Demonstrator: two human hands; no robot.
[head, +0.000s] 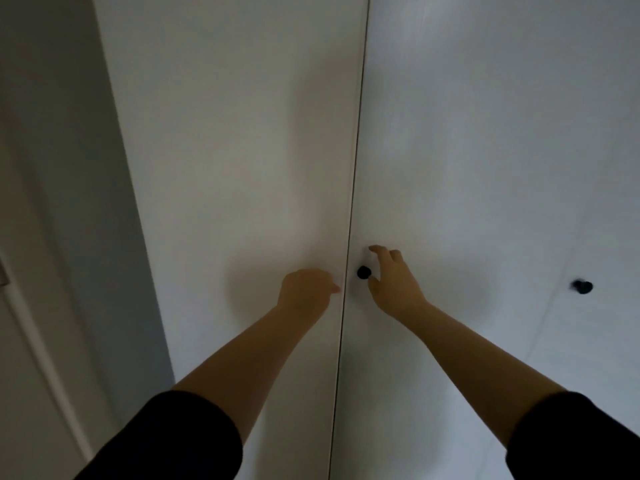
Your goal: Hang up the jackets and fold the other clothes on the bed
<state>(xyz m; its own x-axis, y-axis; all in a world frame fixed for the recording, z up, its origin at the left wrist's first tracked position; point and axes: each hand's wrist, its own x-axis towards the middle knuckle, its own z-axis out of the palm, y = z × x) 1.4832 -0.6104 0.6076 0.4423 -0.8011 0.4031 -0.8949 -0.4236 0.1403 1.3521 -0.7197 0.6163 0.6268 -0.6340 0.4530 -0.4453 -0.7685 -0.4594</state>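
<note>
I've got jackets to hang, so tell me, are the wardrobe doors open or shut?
Shut. The left door and right door meet along one thin dark seam, and no interior shows.

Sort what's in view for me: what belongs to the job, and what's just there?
Job: left wardrobe door, right wardrobe door, black knob beside the right hand, left hand at the seam.
Just there: far knob, grey wall.

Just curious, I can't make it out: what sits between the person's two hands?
In the head view: the dark seam between the left door and the right door, plus a black knob close to the right hand.
</note>
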